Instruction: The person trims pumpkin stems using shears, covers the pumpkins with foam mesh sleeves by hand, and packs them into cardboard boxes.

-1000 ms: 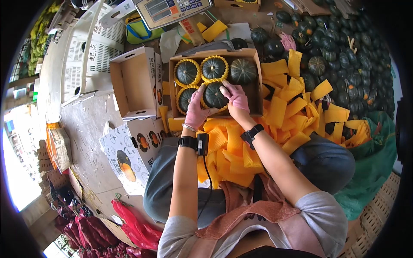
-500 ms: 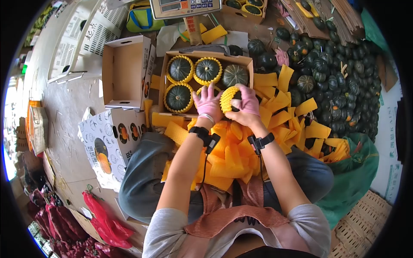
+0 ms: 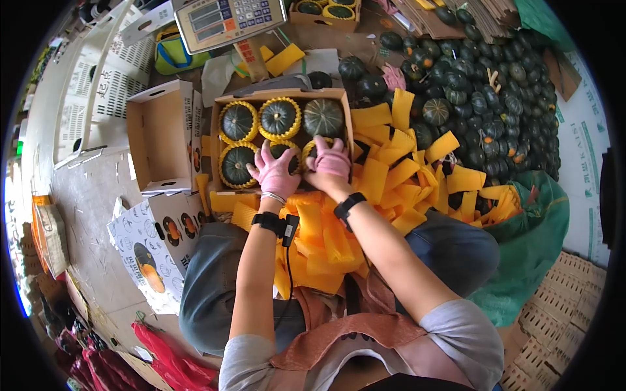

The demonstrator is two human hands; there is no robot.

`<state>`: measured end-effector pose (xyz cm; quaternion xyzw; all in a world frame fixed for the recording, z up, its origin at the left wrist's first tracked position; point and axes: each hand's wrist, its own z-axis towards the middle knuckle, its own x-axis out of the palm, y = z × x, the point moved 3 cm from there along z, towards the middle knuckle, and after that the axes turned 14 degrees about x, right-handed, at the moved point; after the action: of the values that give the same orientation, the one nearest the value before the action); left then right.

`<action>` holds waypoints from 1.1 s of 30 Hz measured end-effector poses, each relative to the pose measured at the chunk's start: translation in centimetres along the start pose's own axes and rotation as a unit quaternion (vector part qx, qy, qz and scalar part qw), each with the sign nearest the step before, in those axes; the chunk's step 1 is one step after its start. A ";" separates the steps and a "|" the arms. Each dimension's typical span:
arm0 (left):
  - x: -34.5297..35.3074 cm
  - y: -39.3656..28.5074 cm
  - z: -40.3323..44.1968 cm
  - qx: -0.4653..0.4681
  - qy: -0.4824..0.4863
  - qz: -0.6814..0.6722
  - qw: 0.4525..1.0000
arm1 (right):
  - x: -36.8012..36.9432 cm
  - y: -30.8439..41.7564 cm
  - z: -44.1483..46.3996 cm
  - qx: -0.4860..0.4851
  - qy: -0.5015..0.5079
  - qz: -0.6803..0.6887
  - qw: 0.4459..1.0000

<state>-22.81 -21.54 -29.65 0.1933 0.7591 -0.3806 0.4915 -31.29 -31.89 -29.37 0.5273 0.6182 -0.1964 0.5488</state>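
Note:
An open cardboard carton (image 3: 254, 97) holds dark green kabocha squashes in two rows. Yellow foam nets ring the back-left squash (image 3: 239, 122), the back-middle squash (image 3: 279, 117) and the front-left squash (image 3: 238, 164); the back-right squash (image 3: 323, 118) has none visible. My left hand (image 3: 274, 173), in a pink glove, rests with fingers spread over the front-middle netted squash (image 3: 287, 154). In the front-right place, my right hand (image 3: 331, 161), also pink-gloved, has its fingers curled round a netted squash (image 3: 309, 149), mostly hidden beneath it.
Loose yellow foam nets (image 3: 326, 234) cover my lap and the carton's right side. A heap of squashes (image 3: 469, 98) lies at right beside a green sack (image 3: 528, 247). An empty carton (image 3: 153, 140), a printed box (image 3: 153, 251) and a scale (image 3: 228, 23) stand around.
My right hand has lowered the netted squash from above the carton's front edge into its front-right place. My left hand stays over the front-middle squash. The view has shifted.

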 end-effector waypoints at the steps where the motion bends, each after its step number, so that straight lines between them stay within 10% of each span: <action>1: 0.2 -0.3 0.1 -0.003 0.009 0.015 1.000 | 0.6 0.2 -0.3 -0.032 -0.022 -0.004 0.999; 6: -1.9 -1.9 -3.4 0.035 -0.126 0.006 0.991 | 1.4 1.1 1.5 -0.171 -0.032 -0.375 0.910; 9: -1.9 -1.9 -7.7 0.059 -0.246 -0.086 0.964 | -4.7 2.7 5.8 -0.064 0.170 -0.178 0.967; 10: -1.0 -1.5 -8.7 0.053 -0.234 -0.147 0.960 | -5.8 3.1 7.8 -0.056 0.145 -0.055 0.986; 11: 0.2 -1.7 -9.5 0.022 -0.147 -0.176 0.973 | -3.4 1.6 9.5 -0.174 -0.095 -0.065 0.978; 15: 3.2 -3.8 -10.8 -0.075 -0.007 -0.106 0.991 | -3.0 3.7 10.5 -0.072 0.097 -0.218 0.969; 22: 3.3 -1.6 -11.1 -0.119 0.032 -0.223 0.967 | -3.6 4.4 9.0 -0.118 -0.030 -0.175 0.977; 33: -5.7 -2.3 -18.4 0.043 -0.213 -0.423 0.880 | -5.7 -1.5 -3.3 -0.307 -0.066 -0.035 0.949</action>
<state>-32.80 -8.45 -19.46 -0.2108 0.6283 -0.6168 0.4248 -35.08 -32.22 -23.81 0.2970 0.6289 -0.0505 0.7167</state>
